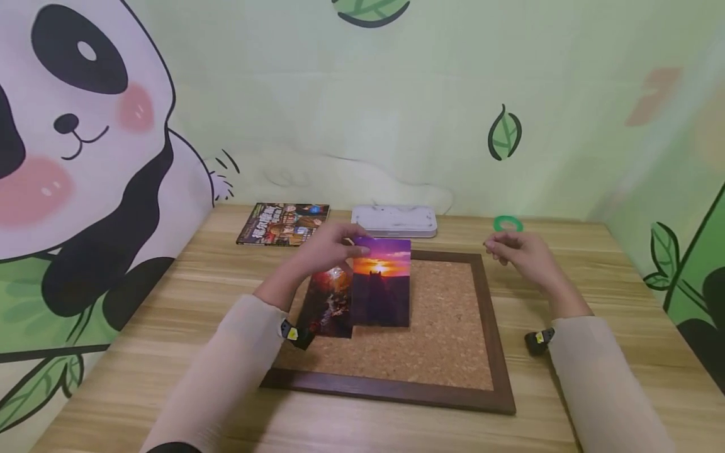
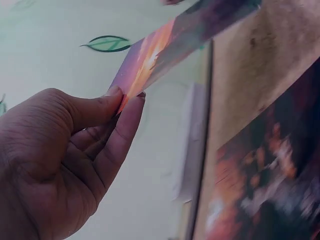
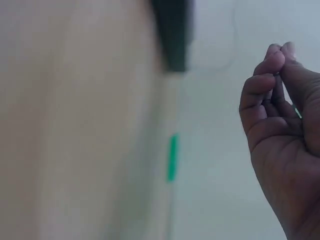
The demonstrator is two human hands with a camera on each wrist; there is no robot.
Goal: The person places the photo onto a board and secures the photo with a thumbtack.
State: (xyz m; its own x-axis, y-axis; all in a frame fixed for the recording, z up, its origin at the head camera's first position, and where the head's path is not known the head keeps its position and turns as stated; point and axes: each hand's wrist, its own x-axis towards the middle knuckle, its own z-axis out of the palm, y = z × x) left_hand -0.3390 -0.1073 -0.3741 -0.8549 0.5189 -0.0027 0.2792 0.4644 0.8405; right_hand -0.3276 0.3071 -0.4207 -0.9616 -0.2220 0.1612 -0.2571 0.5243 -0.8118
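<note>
— What does the left hand (image 1: 327,248) hold?
— It pinches a glossy purple-and-orange sunset print (image 1: 381,296) by a corner above a brown-framed rectangular cork board (image 1: 442,314), a grip that seems chosen to leave the picture uncovered.
— And the right hand (image 1: 527,259)?
— Beyond the board's right edge, thumb and fingertips pressed together; whether anything tiny sits between them, one cannot tell. A dark, red-flecked print (image 1: 334,314) lies at the board's left.
— The setting?
— A pale wood-grain table (image 1: 184,296), with a colourful book (image 1: 283,223), white rounded case (image 1: 394,222) and green plastic-looking ring (image 1: 508,219) along the back, before a light-green wall (image 1: 255,75) bearing a black-and-white panda (image 1: 85,163).
</note>
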